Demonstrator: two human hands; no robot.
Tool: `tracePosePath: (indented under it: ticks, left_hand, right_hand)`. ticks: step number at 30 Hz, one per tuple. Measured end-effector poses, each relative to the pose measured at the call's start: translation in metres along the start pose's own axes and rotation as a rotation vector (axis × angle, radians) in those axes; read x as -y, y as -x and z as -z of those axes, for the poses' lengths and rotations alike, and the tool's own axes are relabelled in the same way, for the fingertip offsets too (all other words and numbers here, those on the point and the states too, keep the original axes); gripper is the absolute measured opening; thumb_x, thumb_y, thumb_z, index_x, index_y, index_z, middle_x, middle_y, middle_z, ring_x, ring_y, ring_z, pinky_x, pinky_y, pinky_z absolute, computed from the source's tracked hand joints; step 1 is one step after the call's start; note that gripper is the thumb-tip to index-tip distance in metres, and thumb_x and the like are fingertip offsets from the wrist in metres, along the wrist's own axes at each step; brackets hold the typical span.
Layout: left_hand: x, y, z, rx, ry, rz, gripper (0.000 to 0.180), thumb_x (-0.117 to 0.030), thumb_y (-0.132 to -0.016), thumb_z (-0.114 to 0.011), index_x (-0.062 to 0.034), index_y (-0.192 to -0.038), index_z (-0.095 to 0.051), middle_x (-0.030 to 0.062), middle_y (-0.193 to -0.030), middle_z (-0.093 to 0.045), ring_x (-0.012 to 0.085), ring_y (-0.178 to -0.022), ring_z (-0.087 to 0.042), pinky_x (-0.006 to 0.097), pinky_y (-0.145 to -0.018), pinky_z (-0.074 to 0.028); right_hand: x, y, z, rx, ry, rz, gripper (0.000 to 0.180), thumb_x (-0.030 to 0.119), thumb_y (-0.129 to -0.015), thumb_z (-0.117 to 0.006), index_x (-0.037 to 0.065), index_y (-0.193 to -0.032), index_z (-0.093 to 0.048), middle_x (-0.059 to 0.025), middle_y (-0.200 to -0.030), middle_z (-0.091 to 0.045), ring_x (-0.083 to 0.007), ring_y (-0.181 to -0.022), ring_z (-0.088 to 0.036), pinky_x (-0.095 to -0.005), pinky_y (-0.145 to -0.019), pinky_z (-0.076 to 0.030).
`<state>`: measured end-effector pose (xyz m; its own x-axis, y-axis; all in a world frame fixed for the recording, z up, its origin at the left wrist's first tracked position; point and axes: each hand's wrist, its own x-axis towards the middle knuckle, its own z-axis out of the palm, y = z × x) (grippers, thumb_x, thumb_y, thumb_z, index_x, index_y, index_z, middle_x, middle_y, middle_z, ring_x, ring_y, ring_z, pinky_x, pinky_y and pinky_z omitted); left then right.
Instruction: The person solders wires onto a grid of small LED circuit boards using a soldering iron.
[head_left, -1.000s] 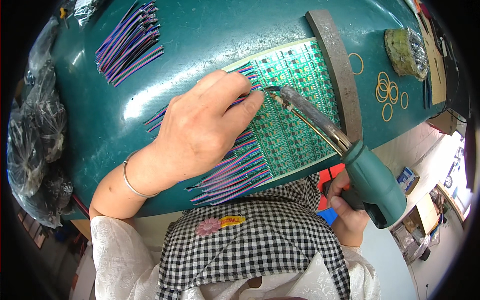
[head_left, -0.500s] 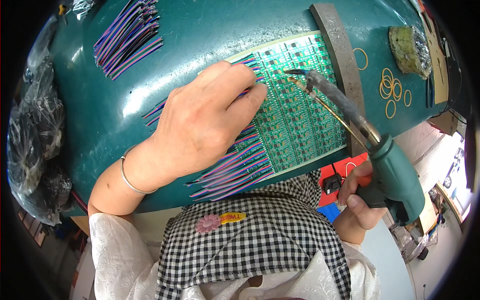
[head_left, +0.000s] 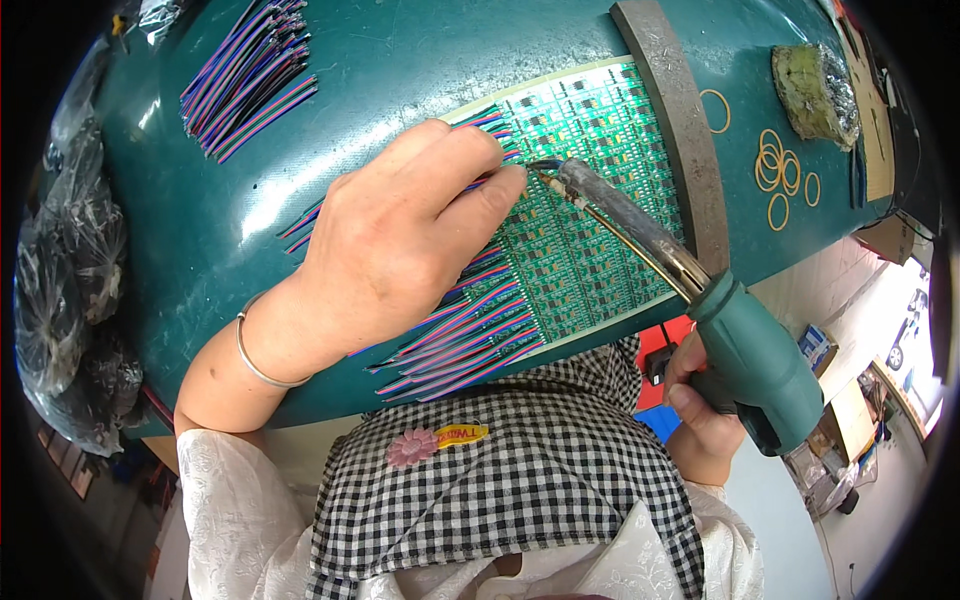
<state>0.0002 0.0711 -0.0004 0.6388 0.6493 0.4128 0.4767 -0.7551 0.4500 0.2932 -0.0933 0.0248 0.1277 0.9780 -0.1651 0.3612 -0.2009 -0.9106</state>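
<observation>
A panel of green circuit boards (head_left: 600, 240) lies on the table, with a row of multicoloured flat ribbon wires (head_left: 470, 335) along its left side. My left hand (head_left: 385, 240) is over that side, thumb and forefinger pinched on a ribbon wire whose end is mostly hidden by the fingers. In my right hand (head_left: 708, 415) is a green soldering gun (head_left: 760, 345), gripped by its handle. Its dark tip and the thin feed tube beside it reach over the panel to just right of my left fingertips; whether the tip touches the board I cannot tell.
A grey metal bar (head_left: 680, 120) lies along the panel's right edge. Rubber bands (head_left: 770, 160) and a worn yellowish block (head_left: 815, 95) sit farther right. A bundle of loose ribbon wires (head_left: 245, 85) is at the far left, beyond dark plastic bags (head_left: 70, 270) at the left edge.
The soldering gun has moved left and slightly down, bringing its tip from over the panel to beside my left fingertips. My left hand keeps its pinch nearly in place.
</observation>
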Motion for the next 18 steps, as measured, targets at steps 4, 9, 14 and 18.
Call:
tracePosePath:
  ticks: [4, 9, 14, 18]
  left_hand:
    - [-0.002, 0.0, 0.003, 0.004, -0.015, 0.023, 0.031, 0.003, -0.067, -0.07, 0.0018, -0.098, -0.072, 0.0092, -0.087, -0.062, 0.0223, -0.071, -0.06, 0.032, -0.058, -0.05]
    - [-0.003, 0.0, -0.002, 0.003, -0.03, 0.0, 0.032, 0.002, -0.067, -0.07, 0.0019, -0.098, -0.072, 0.0091, -0.087, -0.062, 0.022, -0.071, -0.061, 0.031, -0.058, -0.05]
    - [-0.004, 0.001, 0.001, 0.005, -0.038, 0.009, 0.032, 0.002, -0.066, -0.07, 0.0019, -0.098, -0.072, 0.0089, -0.087, -0.062, 0.0215, -0.071, -0.061, 0.031, -0.057, -0.05]
    - [-0.005, 0.0, 0.0, 0.034, -0.059, -0.006, 0.031, -0.001, -0.068, -0.07, 0.002, -0.099, -0.072, 0.0089, -0.087, -0.062, 0.0218, -0.071, -0.06, 0.031, -0.057, -0.049]
  right_hand:
    - [-0.021, 0.027, 0.026, 0.009, 0.209, -0.138, 0.074, 0.014, -0.069, -0.086, 0.003, -0.134, -0.053, -0.0104, -0.112, -0.068, -0.0257, -0.102, -0.065, -0.0363, -0.09, -0.051]
    - [0.015, -0.009, -0.005, 0.009, -0.207, -0.017, 0.04, 0.007, -0.069, -0.074, -0.007, -0.098, -0.051, -0.0099, -0.07, -0.052, -0.0178, -0.048, -0.051, -0.0278, -0.043, -0.044]
    - [0.001, -0.006, 0.0, 0.004, -0.245, 0.023, 0.055, 0.008, -0.071, -0.075, -0.012, -0.114, -0.048, -0.0105, -0.069, -0.052, -0.0174, -0.048, -0.052, -0.0275, -0.042, -0.045]
    - [0.017, -0.003, -0.015, -0.117, -0.391, -0.138, 0.055, 0.008, -0.068, -0.075, -0.012, -0.113, -0.05, -0.0098, -0.068, -0.052, -0.0174, -0.048, -0.051, -0.0268, -0.042, -0.044]
